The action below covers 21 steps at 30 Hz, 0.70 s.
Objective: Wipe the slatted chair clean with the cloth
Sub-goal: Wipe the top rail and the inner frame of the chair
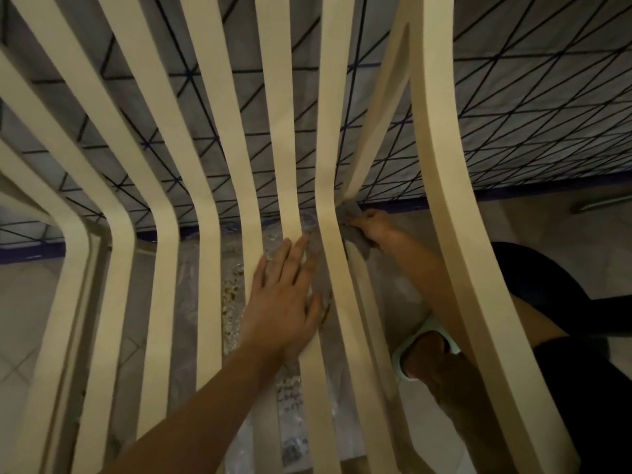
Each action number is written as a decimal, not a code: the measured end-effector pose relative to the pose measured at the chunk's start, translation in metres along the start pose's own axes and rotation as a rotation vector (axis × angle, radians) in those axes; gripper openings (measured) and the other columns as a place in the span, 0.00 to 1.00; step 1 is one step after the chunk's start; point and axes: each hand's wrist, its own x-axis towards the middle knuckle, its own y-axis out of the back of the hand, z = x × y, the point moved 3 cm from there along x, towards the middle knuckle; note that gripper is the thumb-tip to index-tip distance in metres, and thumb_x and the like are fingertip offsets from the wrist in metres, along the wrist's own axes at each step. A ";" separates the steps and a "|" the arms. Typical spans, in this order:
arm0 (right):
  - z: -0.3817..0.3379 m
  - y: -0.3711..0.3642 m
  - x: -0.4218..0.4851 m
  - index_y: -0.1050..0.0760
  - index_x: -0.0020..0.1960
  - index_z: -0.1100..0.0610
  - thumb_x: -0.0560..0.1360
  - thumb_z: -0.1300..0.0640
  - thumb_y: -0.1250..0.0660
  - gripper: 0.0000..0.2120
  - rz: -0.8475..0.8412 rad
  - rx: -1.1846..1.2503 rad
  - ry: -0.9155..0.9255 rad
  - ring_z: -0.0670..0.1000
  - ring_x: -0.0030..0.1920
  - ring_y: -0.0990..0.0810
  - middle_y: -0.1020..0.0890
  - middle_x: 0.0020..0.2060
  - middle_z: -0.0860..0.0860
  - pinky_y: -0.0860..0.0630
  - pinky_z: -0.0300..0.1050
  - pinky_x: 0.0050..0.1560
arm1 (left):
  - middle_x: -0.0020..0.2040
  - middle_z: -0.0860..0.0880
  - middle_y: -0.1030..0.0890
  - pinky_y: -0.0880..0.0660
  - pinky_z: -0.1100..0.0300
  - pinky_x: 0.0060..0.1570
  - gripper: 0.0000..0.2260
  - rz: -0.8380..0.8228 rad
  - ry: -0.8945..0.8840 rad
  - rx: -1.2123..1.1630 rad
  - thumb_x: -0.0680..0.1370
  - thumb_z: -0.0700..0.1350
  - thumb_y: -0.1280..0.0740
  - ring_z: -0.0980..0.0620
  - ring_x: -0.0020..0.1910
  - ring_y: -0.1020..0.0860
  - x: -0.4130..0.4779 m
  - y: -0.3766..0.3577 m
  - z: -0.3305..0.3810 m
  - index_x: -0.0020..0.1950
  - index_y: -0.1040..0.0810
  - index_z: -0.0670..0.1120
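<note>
The slatted chair (pixel 293 131) fills the head view, open gaps between its cream slats, the left hand (pixel 285 295) flat with straight fingers on the middle slats, the right hand (pixel 372 225) gripping the grey cloth (pixel 361 246) against a slat's bend beside the outer frame, pale floor tiles (pixel 30 302) below.

The slatted chair (pixel 219 131) is plain pale cream, and the cloth (pixel 359 239) at its right is dull grey. Far behind the slats, a grey surface (pixel 513 97) carries a lattice of thin navy lines above pale beige floor tiles (pixel 24 302). Near right are a mint-green sandal (pixel 422 328) and black clothing (pixel 547 285).
</note>
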 end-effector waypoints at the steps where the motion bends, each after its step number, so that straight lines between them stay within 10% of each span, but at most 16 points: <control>1: -0.001 -0.004 0.004 0.27 0.38 0.54 0.78 0.56 0.33 0.10 0.000 0.022 -0.019 0.48 0.32 0.25 0.21 0.31 0.50 0.26 0.34 0.28 | 0.80 0.53 0.61 0.59 0.47 0.76 0.28 -0.009 0.007 0.009 0.81 0.59 0.58 0.53 0.77 0.65 -0.002 0.001 -0.001 0.80 0.50 0.51; 6: -0.014 -0.022 0.016 0.24 0.57 0.60 0.75 0.59 0.30 0.12 0.022 0.020 -0.027 0.58 0.55 0.21 0.19 0.53 0.57 0.23 0.54 0.58 | 0.79 0.53 0.62 0.59 0.47 0.77 0.29 -0.030 0.023 0.012 0.80 0.59 0.60 0.53 0.77 0.67 -0.001 0.003 -0.002 0.80 0.51 0.51; 12: 0.009 -0.029 -0.003 0.23 0.53 0.63 0.77 0.60 0.32 0.08 -0.107 0.400 -0.093 0.48 0.30 0.17 0.17 0.34 0.53 0.23 0.38 0.27 | 0.79 0.53 0.62 0.59 0.46 0.76 0.29 -0.031 0.027 -0.003 0.80 0.59 0.61 0.53 0.77 0.67 -0.002 0.003 -0.002 0.80 0.51 0.51; 21: 0.048 -0.036 -0.016 0.21 0.52 0.61 0.78 0.54 0.35 0.11 -0.334 0.589 -0.252 0.52 0.33 0.17 0.16 0.36 0.55 0.20 0.45 0.36 | 0.79 0.52 0.62 0.64 0.48 0.75 0.28 -0.009 0.020 -0.016 0.80 0.57 0.59 0.52 0.77 0.66 -0.001 0.006 -0.002 0.80 0.50 0.51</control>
